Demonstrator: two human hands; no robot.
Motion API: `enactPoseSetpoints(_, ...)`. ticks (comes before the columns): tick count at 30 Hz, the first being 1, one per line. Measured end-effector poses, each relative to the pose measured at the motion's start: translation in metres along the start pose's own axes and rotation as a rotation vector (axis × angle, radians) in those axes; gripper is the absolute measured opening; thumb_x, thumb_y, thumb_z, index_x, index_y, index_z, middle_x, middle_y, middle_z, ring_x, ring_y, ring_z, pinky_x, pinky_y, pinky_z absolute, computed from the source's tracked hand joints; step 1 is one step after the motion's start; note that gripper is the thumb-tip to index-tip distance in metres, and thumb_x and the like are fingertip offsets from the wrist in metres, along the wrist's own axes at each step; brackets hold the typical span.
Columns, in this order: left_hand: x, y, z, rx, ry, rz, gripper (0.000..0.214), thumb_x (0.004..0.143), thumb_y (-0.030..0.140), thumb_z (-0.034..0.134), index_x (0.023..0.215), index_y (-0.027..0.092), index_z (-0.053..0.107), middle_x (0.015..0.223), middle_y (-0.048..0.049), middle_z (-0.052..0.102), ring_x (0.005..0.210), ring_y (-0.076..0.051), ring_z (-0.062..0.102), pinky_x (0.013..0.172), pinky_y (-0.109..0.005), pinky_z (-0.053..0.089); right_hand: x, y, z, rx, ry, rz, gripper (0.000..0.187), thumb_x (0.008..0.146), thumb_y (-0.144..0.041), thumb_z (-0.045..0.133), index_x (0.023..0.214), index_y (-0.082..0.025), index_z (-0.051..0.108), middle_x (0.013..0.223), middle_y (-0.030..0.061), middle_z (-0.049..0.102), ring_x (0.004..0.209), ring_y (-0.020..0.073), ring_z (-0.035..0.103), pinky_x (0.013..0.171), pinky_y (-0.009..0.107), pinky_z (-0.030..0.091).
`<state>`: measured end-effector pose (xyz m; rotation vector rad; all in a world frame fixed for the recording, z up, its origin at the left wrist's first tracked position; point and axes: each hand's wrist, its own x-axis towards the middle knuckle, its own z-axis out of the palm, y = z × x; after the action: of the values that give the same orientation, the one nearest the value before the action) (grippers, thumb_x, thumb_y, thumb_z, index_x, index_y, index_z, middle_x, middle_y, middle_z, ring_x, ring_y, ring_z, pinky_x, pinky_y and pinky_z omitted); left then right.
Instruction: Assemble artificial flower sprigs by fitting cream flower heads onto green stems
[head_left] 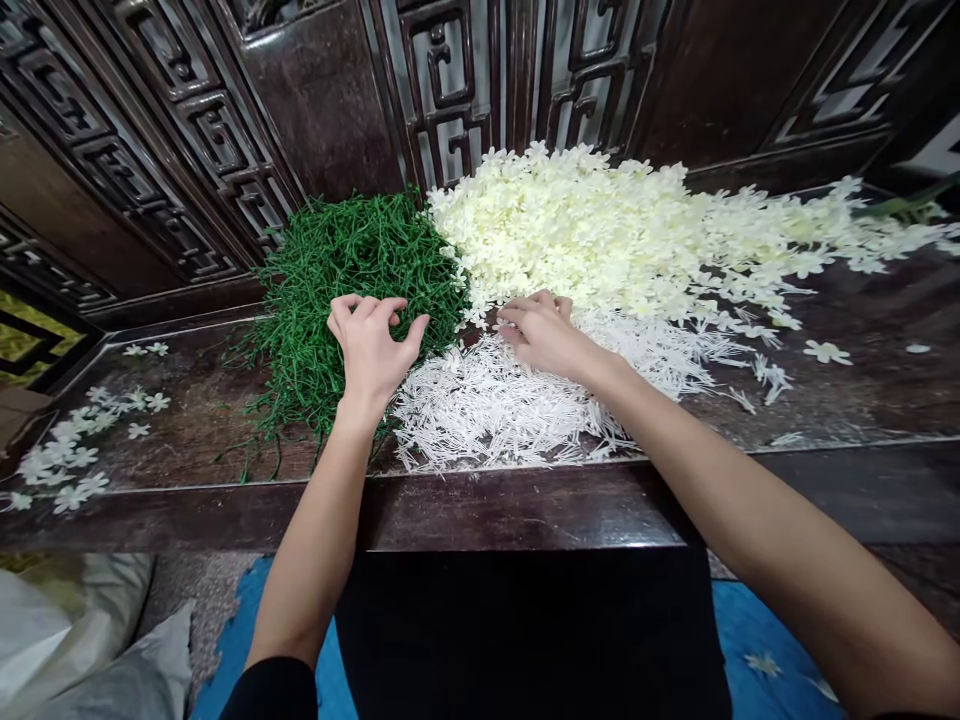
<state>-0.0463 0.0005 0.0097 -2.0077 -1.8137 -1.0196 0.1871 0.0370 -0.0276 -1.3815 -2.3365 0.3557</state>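
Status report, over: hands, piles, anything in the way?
Left hand in front of green stems, thumb and forefinger apart. Right hand near pale flowers and white slivers, grip unclear. No obstruction seen.

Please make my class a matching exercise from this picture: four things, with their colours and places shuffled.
1. Tangled stems
2. Large flower heap
3. Heap of thin pieces
4. Floor covering

A. Blue, lower than the bench
B. White, near the bench's front edge
C. Green, partly hidden by the left hand
D. Pale yellow

Pairs: 1-C, 2-D, 3-B, 4-A
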Motion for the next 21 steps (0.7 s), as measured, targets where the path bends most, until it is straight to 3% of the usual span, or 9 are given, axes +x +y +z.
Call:
enactPoseSetpoints(3, -0.005, 0.006, 0.001, 0.037, -0.056, 0.001, 0.043, 0.079, 0.034, 0.07, 0.12, 0.023, 0.065, 0.11, -0.0123, 0.065, 0.117, -0.038, 0.043, 0.098, -0.053, 0.032, 0.003, -0.002, -0.007, 0.189, 0.178, 0.082, 0.027, 0.089, -0.019, 0.051, 0.104, -0.015, 0.073, 0.113, 0.0124, 0.071, 0.112, 0.0335, 0.059, 0.102, 0.06, 0.042)
enactPoseSetpoints(6, -0.008, 0.013, 0.004, -0.095, -0.045, 0.069, 0.041, 0.079, 0.035, 0.072, 0.118, 0.024, 0.067, 0.116, -0.0127, 0.064, 0.121, -0.039, 0.043, 0.1, -0.054, 0.032, 0.005, -0.007, -0.015, 0.457, 0.24, 0.135, 0.017, 0.084, -0.015, 0.058, 0.093, -0.016, 0.072, 0.102, 0.0115, 0.074, 0.095, 0.0265, 0.068, 0.091, 0.051, 0.054)
enactPoseSetpoints(8, -0.01, 0.018, 0.009, -0.277, -0.079, 0.156, 0.034, 0.083, 0.035, 0.07, 0.115, 0.024, 0.068, 0.113, -0.0107, 0.067, 0.115, -0.033, 0.051, 0.099, -0.049, 0.038, 0.004, -0.011, -0.018, 0.656, 0.206, 0.121, 0.014, 0.08, -0.017, 0.067, 0.094, -0.016, 0.069, 0.094, 0.01, 0.074, 0.088, 0.0241, 0.07, 0.087, 0.048, 0.057)
enactPoseSetpoints(10, -0.014, 0.022, 0.013, -0.466, -0.147, 0.229, 0.027, 0.087, 0.032, 0.066, 0.113, 0.024, 0.069, 0.112, -0.0085, 0.069, 0.106, -0.025, 0.059, 0.094, -0.041, 0.046, 0.003, -0.015, -0.019, 0.847, 0.124, 0.085, 0.025, 0.074, -0.02, 0.076, 0.097, -0.016, 0.067, 0.087, 0.0079, 0.075, 0.084, 0.0227, 0.072, 0.086, 0.045, 0.059)
enactPoseSetpoints(13, -0.021, 0.029, 0.02, -0.645, -0.167, 0.233, 0.016, 0.088, 0.025, 0.066, 0.102, 0.022, 0.073, 0.108, -0.007, 0.072, 0.097, -0.019, 0.065, 0.088, -0.033, 0.051, 0.0, -0.022, -0.02, 1.032, 0.042, 0.054, 0.035, 0.068, -0.023, 0.082, 0.098, -0.016, 0.065, 0.084, 0.0057, 0.076, 0.082, 0.0215, 0.074, 0.084, 0.042, 0.06)
enactPoseSetpoints(17, -0.025, 0.034, 0.023, -0.743, -0.129, 0.119, 0.008, 0.087, 0.023, 0.069, 0.09, 0.021, 0.075, 0.093, -0.0043, 0.076, 0.084, -0.016, 0.069, 0.081, -0.03, 0.054, -0.001, -0.027, -0.022, 1.101, 0.027, 0.06, 0.032, 0.071, -0.028, 0.082, 0.095, -0.016, 0.065, 0.083, 0.0058, 0.076, 0.081, 0.0207, 0.074, 0.083, 0.041, 0.061)
enactPoseSetpoints(21, -0.021, 0.034, 0.02, -0.834, -0.159, -0.095, 0.007, 0.083, 0.023, 0.072, 0.088, 0.019, 0.075, 0.088, -0.0043, 0.077, 0.082, -0.015, 0.07, 0.078, -0.028, 0.055, 0.0, -0.021, -0.019, 0.758, 0.064, 0.085, 0.021, 0.085, -0.027, 0.069, 0.102, -0.014, 0.068, 0.09, 0.0103, 0.075, 0.084, 0.023, 0.073, 0.083, 0.045, 0.06)
